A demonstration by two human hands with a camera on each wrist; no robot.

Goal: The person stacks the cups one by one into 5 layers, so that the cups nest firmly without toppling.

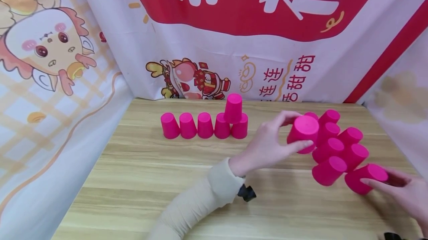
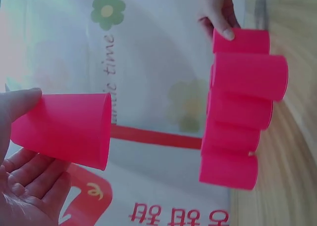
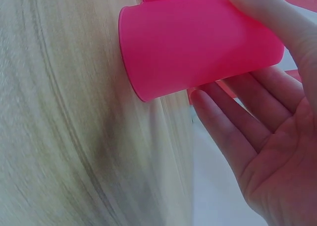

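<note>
In the head view, a single pink cup [image 1: 302, 133] was held above the bench [image 1: 140, 180] by the left hand [image 1: 267, 145], its fingers [image 1: 302, 145] curled round the cup. The end of a long tilted stack of pink cups [image 1: 337, 151] was held by the right hand [image 1: 406, 191]. Near the back, five cups [image 1: 204, 125] stood in a row, and one cup [image 1: 233, 108] was set on top.

In the left wrist view, the single cup [image 2: 67, 129] was clamped between thumb and fingers [image 2: 34, 179], well apart from the stack [image 2: 240, 109].

In the right wrist view, the last cup of the stack [image 3: 198, 42] was gripped between thumb and extended fingers [image 3: 233, 132].
</note>
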